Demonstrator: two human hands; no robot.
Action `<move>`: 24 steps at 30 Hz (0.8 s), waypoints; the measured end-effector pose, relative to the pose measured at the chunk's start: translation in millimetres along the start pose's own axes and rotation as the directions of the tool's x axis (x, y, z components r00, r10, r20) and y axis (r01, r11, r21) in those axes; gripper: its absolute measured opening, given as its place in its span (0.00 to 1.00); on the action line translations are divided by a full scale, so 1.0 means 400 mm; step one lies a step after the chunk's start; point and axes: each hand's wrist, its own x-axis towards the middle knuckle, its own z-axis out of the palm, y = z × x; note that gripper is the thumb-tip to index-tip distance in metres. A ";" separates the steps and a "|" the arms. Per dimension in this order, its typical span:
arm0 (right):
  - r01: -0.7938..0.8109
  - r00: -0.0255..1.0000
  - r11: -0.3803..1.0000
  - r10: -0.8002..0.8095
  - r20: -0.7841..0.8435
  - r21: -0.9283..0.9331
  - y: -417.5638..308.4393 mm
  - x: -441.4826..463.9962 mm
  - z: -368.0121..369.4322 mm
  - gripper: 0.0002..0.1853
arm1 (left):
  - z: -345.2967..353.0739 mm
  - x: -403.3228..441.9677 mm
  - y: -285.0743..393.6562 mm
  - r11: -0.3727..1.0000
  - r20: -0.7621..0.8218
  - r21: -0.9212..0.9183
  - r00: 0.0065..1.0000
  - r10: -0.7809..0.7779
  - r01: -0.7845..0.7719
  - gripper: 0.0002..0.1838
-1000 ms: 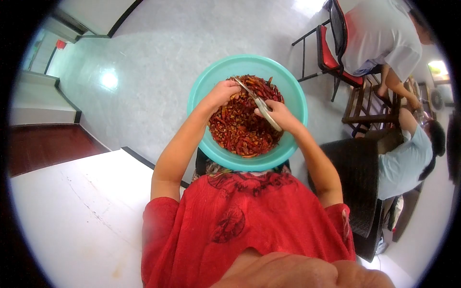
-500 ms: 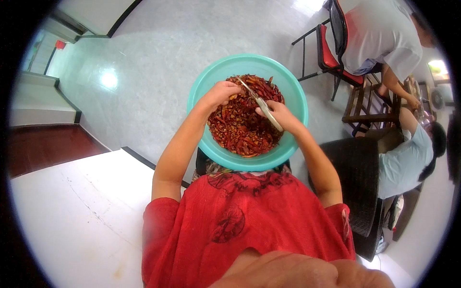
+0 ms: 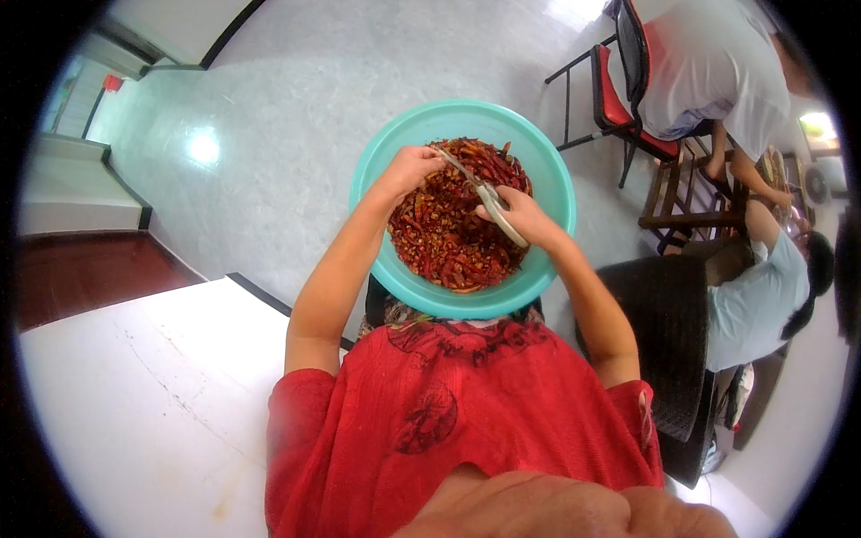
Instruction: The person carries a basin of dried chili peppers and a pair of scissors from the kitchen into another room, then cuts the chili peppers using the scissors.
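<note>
A round turquoise basin (image 3: 408, 282) rests at my lap, holding a heap of dried red chillies (image 3: 462, 247), many in short pieces. My right hand (image 3: 518, 215) is closed round the pale handles of a pair of scissors (image 3: 491, 199), whose blades point up and left over the heap. Just left of the blade tips, above the basin's upper left part, my left hand (image 3: 417, 169) is closed in a pinch. What its fingers hold is too small to make out.
On the right, one person (image 3: 708, 72) sits on a red and black chair (image 3: 612, 99), another (image 3: 758, 300) on a dark woven chair (image 3: 650, 332). A wooden stool (image 3: 668, 202) stands between them. A white surface (image 3: 143, 386) lies at lower left.
My left hand has shifted slightly up, close to the blade tips. The scissor blades look more closed than half a second ago. The upper right person's arm has moved a little.
</note>
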 end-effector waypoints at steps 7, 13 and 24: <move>0.002 1.000 1.000 -0.002 -0.031 0.017 0.009 0.003 0.004 0.37 | 0.000 -0.002 0.004 1.000 0.012 -0.008 1.000 0.018 -0.018 0.17; -0.007 1.000 1.000 0.008 -0.028 0.016 0.033 0.015 0.010 0.33 | 0.001 -0.008 0.020 0.998 0.011 0.068 1.000 0.014 -0.015 0.19; -0.041 0.997 0.999 0.040 -0.062 -0.007 0.041 0.014 0.007 0.30 | 0.002 -0.015 0.013 0.998 -0.009 -0.057 1.000 -0.008 0.007 0.17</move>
